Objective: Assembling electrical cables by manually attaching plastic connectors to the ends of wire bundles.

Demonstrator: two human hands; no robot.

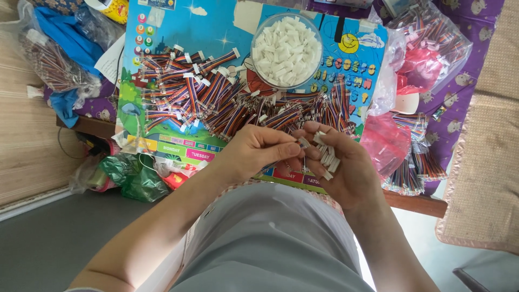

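My left hand (258,148) pinches the end of a small wire piece with a white plug at its fingertips, right against my right hand. In the cupped palm of my right hand (338,162) lie several small white plastic connector housings (326,157). Both hands hover over the near edge of a colourful printed board (162,32). On the board lies a big heap of multicoloured ribbon cables with white plugs (216,100). A round clear bowl full of white connector housings (286,51) stands behind the heap.
Clear bags of ribbon cables (427,40) and pink bags (386,143) lie at the right on a purple cloth. More bagged cables (51,65) and blue cloth sit at the left. Crumpled green bags (135,178) lie below the table edge.
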